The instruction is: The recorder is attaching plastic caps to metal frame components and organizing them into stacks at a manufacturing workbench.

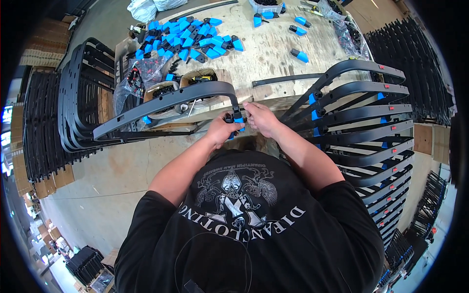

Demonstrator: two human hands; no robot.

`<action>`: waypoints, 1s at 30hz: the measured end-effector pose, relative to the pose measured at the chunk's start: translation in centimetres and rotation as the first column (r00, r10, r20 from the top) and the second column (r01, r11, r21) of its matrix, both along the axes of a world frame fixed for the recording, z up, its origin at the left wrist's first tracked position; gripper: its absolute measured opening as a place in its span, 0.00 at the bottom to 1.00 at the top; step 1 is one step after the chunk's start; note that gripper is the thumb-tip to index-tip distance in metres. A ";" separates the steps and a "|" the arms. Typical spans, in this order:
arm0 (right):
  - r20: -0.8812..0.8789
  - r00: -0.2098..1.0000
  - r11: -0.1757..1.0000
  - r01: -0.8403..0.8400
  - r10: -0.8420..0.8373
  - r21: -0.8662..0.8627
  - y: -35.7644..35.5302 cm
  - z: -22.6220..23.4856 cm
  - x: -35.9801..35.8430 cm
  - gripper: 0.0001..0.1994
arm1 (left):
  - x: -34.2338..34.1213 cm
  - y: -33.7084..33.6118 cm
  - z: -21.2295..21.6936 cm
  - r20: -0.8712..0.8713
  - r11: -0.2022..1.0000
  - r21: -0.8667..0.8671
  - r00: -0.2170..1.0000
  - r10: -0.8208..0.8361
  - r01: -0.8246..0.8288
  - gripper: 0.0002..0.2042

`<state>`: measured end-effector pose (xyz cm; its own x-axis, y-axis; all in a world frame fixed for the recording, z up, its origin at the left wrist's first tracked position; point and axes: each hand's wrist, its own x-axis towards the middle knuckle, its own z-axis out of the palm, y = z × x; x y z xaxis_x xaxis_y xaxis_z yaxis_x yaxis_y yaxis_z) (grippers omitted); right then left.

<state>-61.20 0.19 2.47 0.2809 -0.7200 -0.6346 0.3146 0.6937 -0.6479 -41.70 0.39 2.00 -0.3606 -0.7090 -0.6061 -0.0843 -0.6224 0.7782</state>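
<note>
A long black bar point(163, 100) with a curved right end rests across the near edge of the table. At the tip of its bent end sits a blue-and-black plastic fitting point(238, 118). My left hand point(221, 132) is closed around this fitting from the left, thumb toward the blue part. Just right of the bar's end is my right hand point(261, 119), its thumb and fingers pinched together. Whatever lies between those fingertips is too small to make out.
Blue-and-black fittings point(188, 39) lie heaped on the plywood table point(264, 51). Open boxes of small dark parts point(204, 78) stand behind the bar, beside a clear plastic bag point(141, 78). Curved black frames point(361, 118) are stacked at right; more frames point(73, 102) stand at left.
</note>
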 end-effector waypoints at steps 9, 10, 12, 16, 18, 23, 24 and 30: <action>-0.602 0.797 0.944 -0.236 0.053 -0.229 -0.9 -2.6 1.9 0.35 | 0.4 -0.3 -0.7 0.033 0.998 0.042 0.998 -0.045 0.043 0.22; -0.602 0.797 0.942 -0.242 0.057 -0.231 -1.1 -2.2 2.0 0.35 | 0.5 -0.3 -0.9 0.033 0.998 0.041 0.999 -0.038 0.037 0.22; -0.707 0.697 0.954 -0.277 0.119 -0.113 -1.7 -0.8 2.1 0.38 | 0.7 -0.4 -1.1 0.059 0.998 0.053 0.997 -0.040 0.037 0.22; -0.746 0.665 0.953 -0.250 0.042 -0.169 -1.4 0.5 1.7 0.38 | 1.0 -0.7 -1.3 0.078 0.997 0.019 0.994 -0.072 0.070 0.23; -0.440 0.897 0.969 -0.064 -0.048 -0.237 -1.0 -0.8 2.2 0.36 | 1.0 -0.9 -1.5 0.023 0.996 0.048 0.997 -0.072 0.071 0.23; -0.058 0.992 0.985 -0.102 0.111 0.139 -0.9 -0.4 -1.3 0.30 | 2.1 -0.3 -0.9 0.155 1.000 -0.012 0.988 -0.016 0.018 0.17; 0.162 0.986 0.983 -0.066 0.038 0.173 -0.5 -0.2 -1.7 0.28 | 2.4 -0.3 -0.3 0.230 0.998 -0.047 0.973 -0.028 0.040 0.14; 0.489 0.870 0.975 -0.060 -0.053 0.213 1.8 3.2 -1.4 0.33 | 3.3 0.5 5.4 0.291 0.929 -0.321 0.953 -0.088 0.184 0.11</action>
<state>-62.60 1.95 5.67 0.5980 -0.5805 -0.5526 0.5486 0.7991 -0.2459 -38.38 0.84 7.36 -0.3274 -0.8444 -0.4240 -0.3833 -0.2914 0.8764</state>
